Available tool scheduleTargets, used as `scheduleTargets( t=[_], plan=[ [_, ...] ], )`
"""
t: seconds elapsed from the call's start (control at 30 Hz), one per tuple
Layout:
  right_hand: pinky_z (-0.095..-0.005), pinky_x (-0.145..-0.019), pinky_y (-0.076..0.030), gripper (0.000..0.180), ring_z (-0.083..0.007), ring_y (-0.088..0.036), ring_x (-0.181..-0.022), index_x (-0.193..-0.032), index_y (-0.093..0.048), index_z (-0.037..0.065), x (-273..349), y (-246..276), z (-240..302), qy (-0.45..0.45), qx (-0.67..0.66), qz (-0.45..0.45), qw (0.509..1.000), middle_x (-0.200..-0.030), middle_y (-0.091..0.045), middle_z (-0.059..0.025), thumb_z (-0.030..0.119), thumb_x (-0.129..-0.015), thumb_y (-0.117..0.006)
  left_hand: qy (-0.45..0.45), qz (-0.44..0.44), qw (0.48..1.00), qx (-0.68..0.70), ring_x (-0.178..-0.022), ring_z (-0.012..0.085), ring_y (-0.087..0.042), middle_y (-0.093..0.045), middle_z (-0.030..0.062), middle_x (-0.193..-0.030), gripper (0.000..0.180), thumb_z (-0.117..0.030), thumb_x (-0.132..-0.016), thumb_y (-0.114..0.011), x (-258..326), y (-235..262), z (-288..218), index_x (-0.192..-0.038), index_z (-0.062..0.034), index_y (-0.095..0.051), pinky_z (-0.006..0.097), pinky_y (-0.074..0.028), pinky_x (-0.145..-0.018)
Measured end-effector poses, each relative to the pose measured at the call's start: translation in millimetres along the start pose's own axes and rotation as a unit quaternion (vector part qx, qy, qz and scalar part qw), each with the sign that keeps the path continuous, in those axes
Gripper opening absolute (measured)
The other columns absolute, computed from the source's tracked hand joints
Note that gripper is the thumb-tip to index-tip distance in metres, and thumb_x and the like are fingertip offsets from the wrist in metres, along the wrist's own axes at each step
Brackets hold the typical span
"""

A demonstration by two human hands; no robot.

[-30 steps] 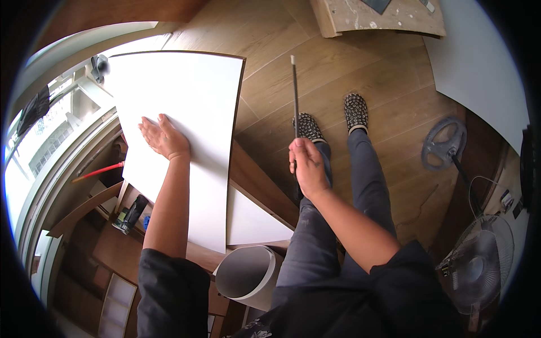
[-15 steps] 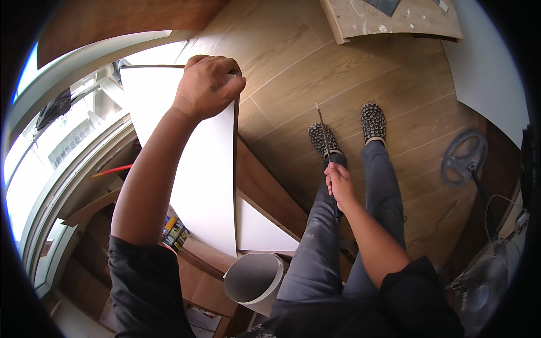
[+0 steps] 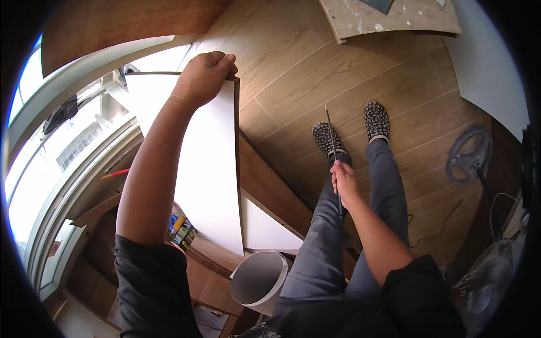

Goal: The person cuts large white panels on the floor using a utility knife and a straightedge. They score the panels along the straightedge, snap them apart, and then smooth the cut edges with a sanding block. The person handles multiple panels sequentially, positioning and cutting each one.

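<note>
A tall white board (image 3: 208, 163) with a dark edge stands on my left. At its top corner my left hand (image 3: 204, 79) is closed, fingers curled over the edge, though their far side is hidden. In front of my left leg my right hand (image 3: 344, 179) grips a long thin tool (image 3: 331, 130). Its narrow shaft points forward over the shoe, and a dark handle end shows below the fist. From this angle the exact kind of tool cannot be made out.
A grey-white bucket (image 3: 259, 279) stands beside my left leg. Brown panels (image 3: 270, 183) lean behind the white board. A paint-spotted wooden bench (image 3: 389, 19) is ahead, a grey wheel-shaped thing (image 3: 469, 155) and a fan (image 3: 484, 287) at right. Windows (image 3: 67, 152) line the left.
My left hand has shifted at the board's corner, its fingers now curled more tightly. The right hand and tool have moved slightly right in the picture, along with most of the scene.
</note>
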State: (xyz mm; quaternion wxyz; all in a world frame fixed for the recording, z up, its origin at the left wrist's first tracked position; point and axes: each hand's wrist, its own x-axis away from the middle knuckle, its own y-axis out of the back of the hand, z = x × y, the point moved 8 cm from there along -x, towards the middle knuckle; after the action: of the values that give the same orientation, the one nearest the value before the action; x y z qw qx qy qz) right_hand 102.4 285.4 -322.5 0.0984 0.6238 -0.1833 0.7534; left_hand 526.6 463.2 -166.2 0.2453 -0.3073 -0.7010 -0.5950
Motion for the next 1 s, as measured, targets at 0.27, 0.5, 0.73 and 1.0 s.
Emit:
scheduleTargets(
  t=[0.27, 0.5, 0.73, 1.0],
  plan=[
    [-0.0240, -0.043, -0.037, 0.041, -0.0078, -0.044, -0.049, -0.088, -0.057, 0.008, 1, -1, 4, -0.009, -0.004, -0.002, 1.000, -0.063, -0.049, 0.0008, 0.045, -0.105, -0.050, 0.008, 0.160, 0.985, 0.070, -0.107, 0.0260, -0.065, -0.073, 0.0151, -0.110, 0.035, -0.031, -0.092, -0.061, 7, -4, 0, -0.108, -0.0043, -0.076, 0.038, -0.046, -0.101],
    [-0.0242, -0.043, -0.037, 0.040, -0.0080, -0.044, -0.049, -0.088, -0.057, 0.009, 1, -3, 6, -0.010, -0.006, -0.001, 1.000, -0.063, -0.049, 0.0009, 0.044, -0.105, -0.050, 0.023, 0.198, 0.979, 0.033, -0.097, 0.0254, -0.065, -0.072, 0.0155, -0.099, 0.039, -0.037, -0.086, -0.069, -8, -8, -8, -0.101, -0.0016, -0.076, 0.039, -0.049, -0.088],
    [-0.0247, -0.044, -0.038, 0.039, -0.0085, -0.044, -0.049, -0.088, -0.057, 0.009, 0, -3, 7, -0.011, -0.005, -0.009, 1.000, -0.063, -0.049, 0.0007, 0.043, -0.106, -0.049, 0.022, 0.134, 0.988, -0.070, -0.070, 0.0220, -0.061, -0.066, 0.0113, -0.074, 0.045, -0.044, -0.086, -0.071, -16, -15, -7, -0.087, 0.0008, -0.073, 0.037, -0.050, -0.069],
    [-0.0247, -0.044, -0.038, 0.040, -0.0088, -0.045, -0.049, -0.089, -0.058, 0.008, -2, -1, 8, -0.017, -0.016, -0.015, 1.000, -0.064, -0.050, 0.0001, 0.044, -0.105, -0.050, -0.088, 0.095, 0.988, -0.088, -0.085, 0.0284, -0.072, -0.075, 0.0139, -0.092, 0.029, -0.027, -0.082, -0.063, 15, -9, -27, -0.098, -0.0050, -0.076, 0.037, -0.056, -0.084]
  ],
)
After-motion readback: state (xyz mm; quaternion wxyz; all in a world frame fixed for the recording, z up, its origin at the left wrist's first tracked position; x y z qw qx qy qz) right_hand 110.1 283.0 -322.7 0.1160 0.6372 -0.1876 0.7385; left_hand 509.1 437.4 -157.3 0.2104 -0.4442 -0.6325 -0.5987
